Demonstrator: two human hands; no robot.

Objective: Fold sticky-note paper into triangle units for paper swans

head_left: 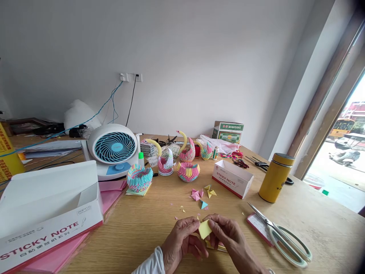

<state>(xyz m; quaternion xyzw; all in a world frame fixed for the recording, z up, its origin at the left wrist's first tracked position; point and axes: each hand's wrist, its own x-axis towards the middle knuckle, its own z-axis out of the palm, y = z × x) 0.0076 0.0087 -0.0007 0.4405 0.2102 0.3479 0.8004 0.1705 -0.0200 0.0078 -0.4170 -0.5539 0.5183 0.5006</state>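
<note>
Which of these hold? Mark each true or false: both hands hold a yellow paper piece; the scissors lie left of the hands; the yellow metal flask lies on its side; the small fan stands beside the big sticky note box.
1. Both hands, left hand and right hand, hold the small yellow paper piece. True.
2. The pale green-handled scissors lie left of the hands. False: they lie to the right.
3. The yellow metal flask lies on its side. False: it stands upright.
4. The white and blue desk fan stands beside the large white sticky note box. True.

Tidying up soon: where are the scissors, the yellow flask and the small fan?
Pale-green-handled scissors [281, 236]: head view, near the pivot.
Yellow metal flask [274, 179]: head view, body.
White-and-blue desk fan [113, 147]: head view, grille.
</note>
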